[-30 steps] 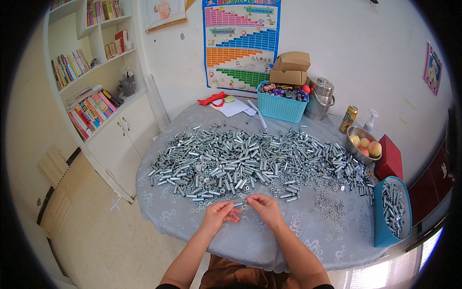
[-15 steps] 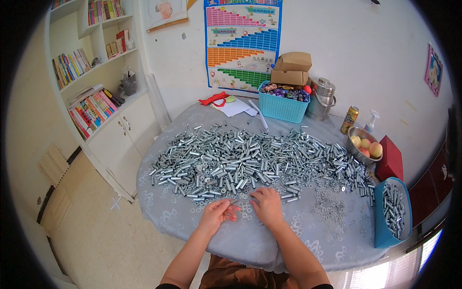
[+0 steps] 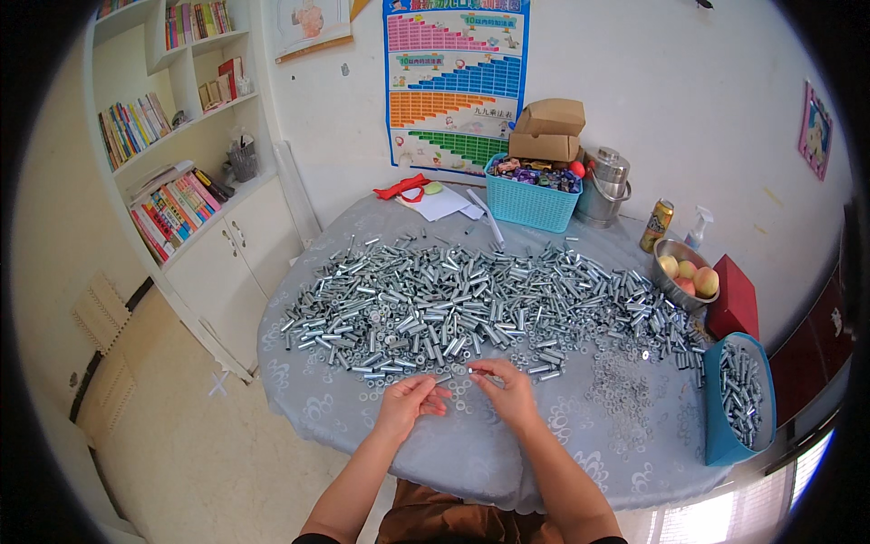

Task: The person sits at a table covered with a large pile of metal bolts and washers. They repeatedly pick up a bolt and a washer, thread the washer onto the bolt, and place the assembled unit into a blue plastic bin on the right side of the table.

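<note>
My left hand (image 3: 410, 403) and right hand (image 3: 507, 392), low centre, pinch one small bolt (image 3: 460, 374) between fingertips, raised off the tabletop (image 3: 308, 408) for fitting. Bolt heap (image 3: 471, 304) beyond, centre; basket (image 3: 533, 201) behind it.

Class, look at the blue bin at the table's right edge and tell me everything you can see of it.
The blue bin is a tall, narrow container of what looks like plastic, with a rounded rim. It stands open at the right edge of the table, on the grey patterned cloth. Inside lies a heap of silver metal sleeves, like those piled on the table. A red box stands just behind it. Neither hand touches it.
</note>
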Demonstrator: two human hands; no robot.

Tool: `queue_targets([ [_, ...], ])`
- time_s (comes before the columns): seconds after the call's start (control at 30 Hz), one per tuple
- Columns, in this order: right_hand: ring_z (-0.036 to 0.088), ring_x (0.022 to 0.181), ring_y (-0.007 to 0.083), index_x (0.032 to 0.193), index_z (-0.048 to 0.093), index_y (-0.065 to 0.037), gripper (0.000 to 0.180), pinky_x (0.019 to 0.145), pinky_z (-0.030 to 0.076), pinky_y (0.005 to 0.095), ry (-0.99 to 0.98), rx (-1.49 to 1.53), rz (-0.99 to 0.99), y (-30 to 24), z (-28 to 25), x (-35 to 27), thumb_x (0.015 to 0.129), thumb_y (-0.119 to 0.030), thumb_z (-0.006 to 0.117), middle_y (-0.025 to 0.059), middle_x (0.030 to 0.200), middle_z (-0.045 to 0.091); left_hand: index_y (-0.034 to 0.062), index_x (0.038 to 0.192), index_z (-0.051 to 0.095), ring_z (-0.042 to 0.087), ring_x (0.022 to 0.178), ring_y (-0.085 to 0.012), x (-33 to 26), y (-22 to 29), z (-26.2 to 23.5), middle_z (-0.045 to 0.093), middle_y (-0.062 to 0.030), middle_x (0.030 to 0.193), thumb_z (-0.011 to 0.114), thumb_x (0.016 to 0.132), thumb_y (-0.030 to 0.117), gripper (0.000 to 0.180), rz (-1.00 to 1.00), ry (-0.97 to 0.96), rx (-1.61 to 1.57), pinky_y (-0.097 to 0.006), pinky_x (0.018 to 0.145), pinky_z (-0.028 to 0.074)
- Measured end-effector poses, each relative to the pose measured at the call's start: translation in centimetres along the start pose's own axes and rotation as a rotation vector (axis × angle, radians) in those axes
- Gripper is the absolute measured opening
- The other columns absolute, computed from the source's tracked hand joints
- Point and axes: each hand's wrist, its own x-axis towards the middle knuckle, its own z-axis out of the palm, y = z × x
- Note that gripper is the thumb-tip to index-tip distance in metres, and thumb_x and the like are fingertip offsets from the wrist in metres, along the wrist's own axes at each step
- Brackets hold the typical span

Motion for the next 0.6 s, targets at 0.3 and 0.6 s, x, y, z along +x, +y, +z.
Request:
queue_targets([
  [0.3,0.057,0.082,0.0182,0.088,0.066,-0.003,0.012,0.074,0.044,0.0294,-0.036,-0.138,-0.195,0.2,0.3,-0.2,0.077,-0.009,0.065,0.0079,0.083,0.064,-0.0045,0.104,0.056,0.062,0.067,-0.0186,-0.3,0.1,0.7,0.063,-0.0171,0.085,0.051,0.089,0.011,0.022,0.009,-0.01,0.124,-0.029,0.06,0.054],
  [0.6,0.057,0.067,0.019,0.081,0.065,-0.001,0.032,0.066,0.045,0.0289,-0.02,0.016,0.06,0.9,1.0,-0.6,0.09,-0.028,0.05,0.0099,0.072,0.062,-0.0061,0.104,0.055,0.062,0.067,-0.0201,-0.4,0.1,1.0,0.063,-0.0174,0.084,0.048,0.09,0.009,0.022,0.049,-0.013,0.155,-0.03,0.059,0.054],
])
